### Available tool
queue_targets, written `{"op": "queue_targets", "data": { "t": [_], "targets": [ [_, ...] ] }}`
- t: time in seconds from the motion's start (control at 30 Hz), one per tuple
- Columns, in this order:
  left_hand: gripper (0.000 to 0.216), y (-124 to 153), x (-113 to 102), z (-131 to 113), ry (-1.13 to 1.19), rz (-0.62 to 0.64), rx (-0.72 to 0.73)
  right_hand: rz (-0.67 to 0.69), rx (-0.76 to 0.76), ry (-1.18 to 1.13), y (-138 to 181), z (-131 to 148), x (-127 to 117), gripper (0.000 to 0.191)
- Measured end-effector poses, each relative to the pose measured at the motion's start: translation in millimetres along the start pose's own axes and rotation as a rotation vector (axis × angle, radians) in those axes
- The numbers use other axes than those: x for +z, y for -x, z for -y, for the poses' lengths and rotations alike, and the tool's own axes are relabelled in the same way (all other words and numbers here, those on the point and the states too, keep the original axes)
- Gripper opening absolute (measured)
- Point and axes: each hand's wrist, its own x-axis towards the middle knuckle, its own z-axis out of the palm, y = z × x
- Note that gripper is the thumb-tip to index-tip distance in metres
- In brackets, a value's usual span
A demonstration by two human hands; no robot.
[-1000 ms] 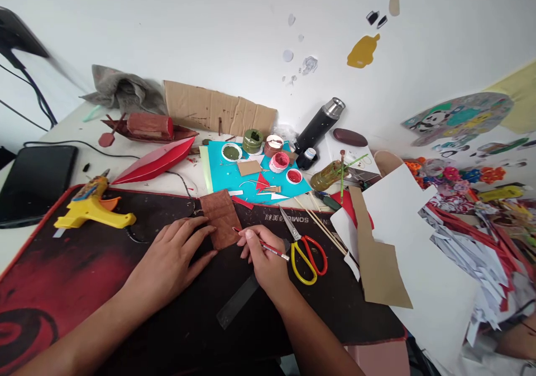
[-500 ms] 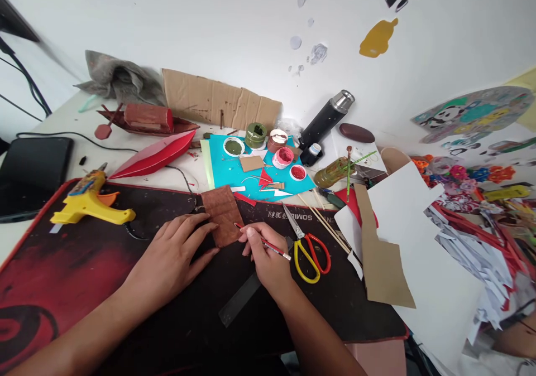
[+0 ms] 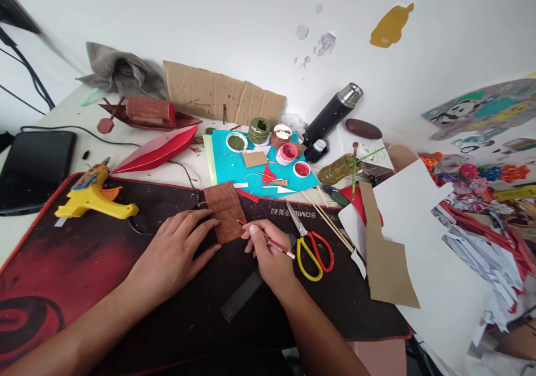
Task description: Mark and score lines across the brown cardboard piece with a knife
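Observation:
A reddish-brown painted piece of card (image 3: 225,211) lies on the dark desk mat (image 3: 167,331). With fingers spread, my left hand (image 3: 178,247) rests flat, its fingertips at the card's left edge. My right hand (image 3: 268,249) grips a red and black pencil (image 3: 277,246), whose tip meets the card near its right edge. Partly under my right hand and wrist lies a dark translucent ruler (image 3: 242,296). Scissors (image 3: 309,246) with one yellow and one red handle lie just right of that hand.
A yellow glue gun (image 3: 94,196) lies at the left. Behind are a red paper boat shape (image 3: 157,152), a brown model boat (image 3: 148,116), and paint jars (image 3: 258,131) on blue paper (image 3: 221,169). Cardboard (image 3: 387,264) and white sheets (image 3: 435,264) cover the right side.
The camera view has shifted slightly, so everything sits a little differently in frame. Both hands keep nearly the same places at the card, with the pencil tip still on it.

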Motion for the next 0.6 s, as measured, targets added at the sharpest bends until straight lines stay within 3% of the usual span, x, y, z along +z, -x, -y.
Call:
{"op": "queue_targets", "data": {
  "t": [0.27,0.6],
  "targets": [
    [0.042,-0.3,-0.6,-0.1,0.032,-0.022,0.012,0.113,-0.138,0.051,1.2,1.4,-0.6,0.021],
    [0.038,-2.2,-2.8,-2.1,-0.029,-0.027,0.044,0.167,-0.128,0.100,0.9,-0.3,0.2,0.021]
  ]
}}
